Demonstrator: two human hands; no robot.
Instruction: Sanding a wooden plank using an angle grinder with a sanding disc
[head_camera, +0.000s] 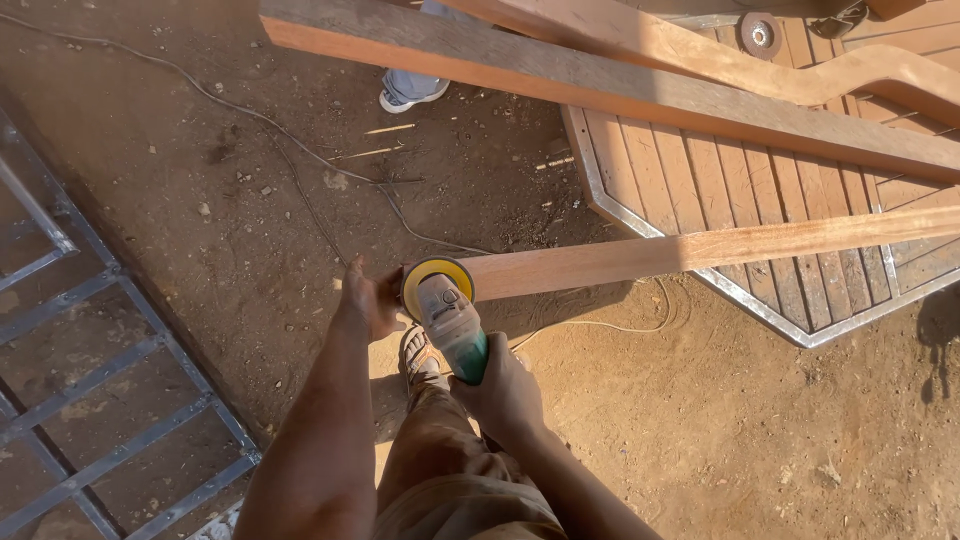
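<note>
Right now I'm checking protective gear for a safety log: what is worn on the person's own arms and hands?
Nothing: the left hand and right hand are bare, without gloves, and both forearms show no sleeves, watch or bands. Dust coats them.

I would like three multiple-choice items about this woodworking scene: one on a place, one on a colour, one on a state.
1. Where is the sanding disc?
A. at the near end of the plank
B. flat on the ground
C. on the metal grid

2. What colour is the disc's rim?
A. blue
B. yellow
C. white

3. What does the right hand do?
A. hangs free
B. rests on the knee
C. grips the sander

Answers: 1 A, the disc meets the plank's end beside the left hand. 2 B, the rim shows yellow. 3 C, the fingers wrap the green body of the tool.
</note>
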